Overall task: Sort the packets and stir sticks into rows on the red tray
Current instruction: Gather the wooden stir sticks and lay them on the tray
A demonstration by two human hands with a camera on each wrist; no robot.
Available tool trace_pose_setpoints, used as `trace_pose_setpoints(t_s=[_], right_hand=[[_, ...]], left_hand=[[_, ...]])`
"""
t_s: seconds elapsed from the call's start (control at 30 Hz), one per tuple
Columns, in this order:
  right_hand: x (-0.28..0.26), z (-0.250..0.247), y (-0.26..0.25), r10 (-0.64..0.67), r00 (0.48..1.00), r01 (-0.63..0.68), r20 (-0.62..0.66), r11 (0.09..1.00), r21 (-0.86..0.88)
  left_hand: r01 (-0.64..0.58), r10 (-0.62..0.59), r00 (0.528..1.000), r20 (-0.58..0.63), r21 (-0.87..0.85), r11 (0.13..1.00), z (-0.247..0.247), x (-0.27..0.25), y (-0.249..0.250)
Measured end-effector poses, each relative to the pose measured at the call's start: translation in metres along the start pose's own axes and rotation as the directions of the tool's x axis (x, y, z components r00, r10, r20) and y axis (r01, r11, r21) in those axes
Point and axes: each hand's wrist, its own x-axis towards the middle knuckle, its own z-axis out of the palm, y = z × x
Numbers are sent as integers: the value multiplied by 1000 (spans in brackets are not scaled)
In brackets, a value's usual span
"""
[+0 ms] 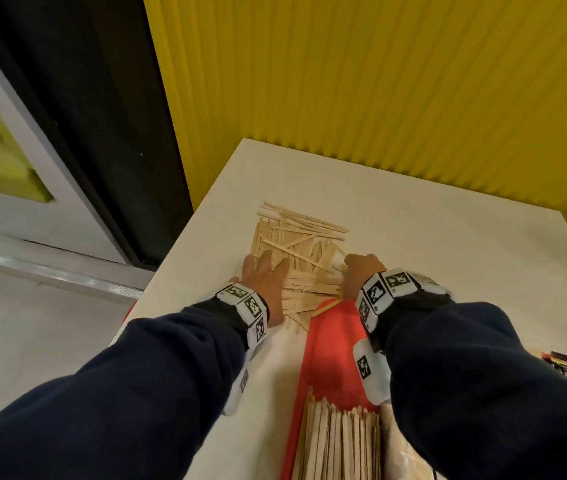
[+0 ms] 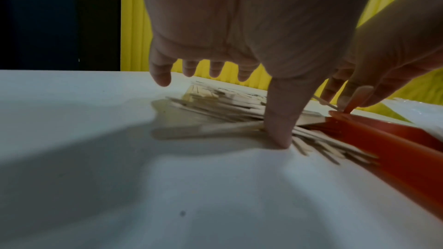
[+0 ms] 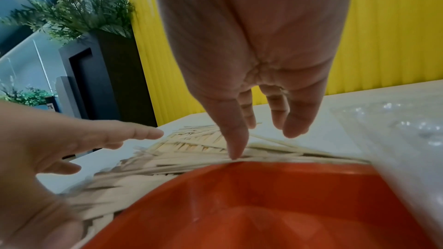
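Both hands, left hand [image 1: 264, 277] and right hand [image 1: 360, 276], rest spread and grasping nothing on the loose stir sticks [image 1: 297, 242] heaped mid-desk [image 1: 431, 244] beyond the red tray [image 1: 334, 344], which holds only one neat row [image 1: 339, 441]; packets unsorted.

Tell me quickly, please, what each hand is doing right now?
Left hand: open, fingers spread flat on the loose stir sticks.
Right hand: open, fingertips touching the same pile, gripping nothing.
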Motion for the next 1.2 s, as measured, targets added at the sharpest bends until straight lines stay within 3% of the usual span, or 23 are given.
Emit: trace_pose_setpoints(t_s=[0.1,0.27,0.37,0.53,0.63,0.73,0.97,1.2], right_hand=[[4,1,0,-4,1000,4,14,1000,0],[9,-3,5,-4,986,-8,169,998,69],[9,-3,8,1,985,-9,173,999,42],[10,-10,14,-78,962,21,261,976,215],[7,-9,14,-97,980,55,176,971,231],[10,-3,8,-30,990,2,137,979,204],[11,0,-7,-29,983,2,183,989,150],[7,13,-32,-15,992,15,121,1000,3]], left_hand=[[10,-10,1000,-2,-44,999,-1,3,0],[36,-37,999,-6,-94,995,-1,6,-2],[45,-43,999,16,-113,993,0,9,-4],[40,-40,999,8,-129,991,1,9,-5],[10,-19,998,-61,-132,991,0,8,-4],[1,-15,992,-122,-121,993,-1,8,-2],[27,-27,998,-60,11,1000,-6,14,7],[-36,37,997,-64,15,999,-5,19,9]])
